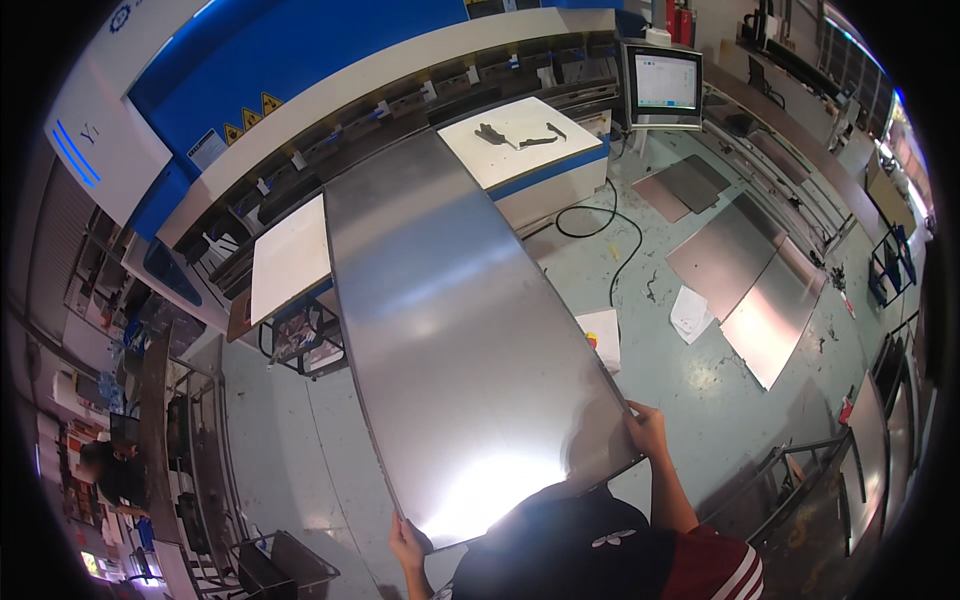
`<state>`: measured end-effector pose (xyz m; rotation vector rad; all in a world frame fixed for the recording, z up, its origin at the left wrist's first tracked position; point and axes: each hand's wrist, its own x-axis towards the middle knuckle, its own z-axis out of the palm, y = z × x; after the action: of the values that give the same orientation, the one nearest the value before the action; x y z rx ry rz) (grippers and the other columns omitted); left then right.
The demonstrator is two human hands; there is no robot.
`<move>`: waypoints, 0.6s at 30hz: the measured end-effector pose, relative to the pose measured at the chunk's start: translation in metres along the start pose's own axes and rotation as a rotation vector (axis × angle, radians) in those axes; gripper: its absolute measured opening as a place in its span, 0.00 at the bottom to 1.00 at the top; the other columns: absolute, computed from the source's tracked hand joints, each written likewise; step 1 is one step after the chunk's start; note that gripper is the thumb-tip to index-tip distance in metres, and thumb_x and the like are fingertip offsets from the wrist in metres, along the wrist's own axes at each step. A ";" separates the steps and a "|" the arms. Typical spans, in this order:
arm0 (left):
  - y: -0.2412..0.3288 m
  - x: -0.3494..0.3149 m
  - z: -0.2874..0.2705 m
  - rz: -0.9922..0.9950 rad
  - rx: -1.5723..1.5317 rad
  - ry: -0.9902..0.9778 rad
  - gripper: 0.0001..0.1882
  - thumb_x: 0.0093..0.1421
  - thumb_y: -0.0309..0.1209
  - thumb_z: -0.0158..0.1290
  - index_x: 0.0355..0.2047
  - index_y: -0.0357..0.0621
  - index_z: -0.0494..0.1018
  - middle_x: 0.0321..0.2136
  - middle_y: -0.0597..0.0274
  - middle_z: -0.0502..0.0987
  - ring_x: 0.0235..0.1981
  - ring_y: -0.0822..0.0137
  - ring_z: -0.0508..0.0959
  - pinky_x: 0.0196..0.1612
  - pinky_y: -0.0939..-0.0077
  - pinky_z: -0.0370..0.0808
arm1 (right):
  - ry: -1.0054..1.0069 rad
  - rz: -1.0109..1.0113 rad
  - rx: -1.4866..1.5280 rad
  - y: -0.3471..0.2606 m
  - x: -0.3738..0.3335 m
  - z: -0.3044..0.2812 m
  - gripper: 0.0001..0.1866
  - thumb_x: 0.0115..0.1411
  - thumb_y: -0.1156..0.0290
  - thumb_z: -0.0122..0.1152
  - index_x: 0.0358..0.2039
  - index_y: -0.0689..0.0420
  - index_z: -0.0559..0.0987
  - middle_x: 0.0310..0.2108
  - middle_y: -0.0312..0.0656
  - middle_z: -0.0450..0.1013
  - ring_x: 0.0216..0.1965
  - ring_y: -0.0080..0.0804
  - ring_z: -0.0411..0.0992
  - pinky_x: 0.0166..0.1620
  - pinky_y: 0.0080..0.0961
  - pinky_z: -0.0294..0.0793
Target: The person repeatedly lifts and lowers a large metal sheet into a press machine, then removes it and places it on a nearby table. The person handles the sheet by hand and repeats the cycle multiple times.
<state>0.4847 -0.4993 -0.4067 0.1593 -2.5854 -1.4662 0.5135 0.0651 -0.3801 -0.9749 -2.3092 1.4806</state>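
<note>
A long, grey metal sheet (440, 330) stretches away from me, its far end lying in the opening of a large blue and white bending machine (300, 80). At the sheet's near left corner, my left hand (407, 545) is closed on the edge. Further up on the other side, my right hand (648, 428) grips the right edge, fingers partly hidden by the sheet. Two white-topped supports flank the sheet at the machine: a left one (290, 258) and a right one (525, 120). Dark gloves (490, 133) and a small dark tool (540, 141) lie on the right one.
A control screen (664, 80) stands right of the machine. Flat metal sheets (725, 255) and a white paper (690, 314) lie on the floor at right. A black cable (600, 232) loops beside the right support. Metal racks (790, 475) stand near right; another person (120, 465) is far left.
</note>
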 end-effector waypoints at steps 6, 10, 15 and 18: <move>-0.015 -0.001 -0.002 -0.200 0.065 -0.030 0.23 0.70 0.28 0.45 0.60 0.24 0.68 0.40 0.51 0.81 0.40 0.68 0.78 0.46 0.73 0.75 | 0.002 -0.004 -0.017 -0.001 0.002 0.000 0.19 0.58 0.72 0.64 0.51 0.61 0.83 0.18 0.47 0.78 0.18 0.25 0.74 0.27 0.27 0.74; -0.017 -0.002 -0.003 -0.169 0.078 -0.030 0.23 0.71 0.29 0.45 0.60 0.25 0.68 0.42 0.50 0.82 0.42 0.67 0.79 0.48 0.73 0.75 | -0.012 0.025 -0.031 0.001 0.004 0.000 0.19 0.58 0.72 0.64 0.51 0.61 0.83 0.17 0.46 0.78 0.17 0.24 0.73 0.26 0.26 0.73; -0.009 -0.001 0.000 -0.087 0.023 0.012 0.23 0.71 0.31 0.46 0.61 0.26 0.68 0.42 0.53 0.82 0.41 0.69 0.78 0.47 0.73 0.75 | 0.000 -0.032 -0.002 0.003 0.004 0.001 0.19 0.58 0.73 0.64 0.51 0.62 0.83 0.15 0.44 0.76 0.16 0.21 0.70 0.24 0.25 0.70; -0.008 0.000 -0.001 -0.004 -0.001 0.005 0.22 0.70 0.28 0.46 0.60 0.24 0.69 0.44 0.47 0.82 0.44 0.66 0.79 0.49 0.71 0.75 | -0.016 -0.032 -0.004 0.003 0.005 0.001 0.20 0.58 0.73 0.64 0.51 0.63 0.82 0.14 0.43 0.75 0.16 0.20 0.68 0.23 0.25 0.69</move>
<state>0.4853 -0.5042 -0.4131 0.1678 -2.5813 -1.4671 0.5103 0.0687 -0.3834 -0.9258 -2.3285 1.4766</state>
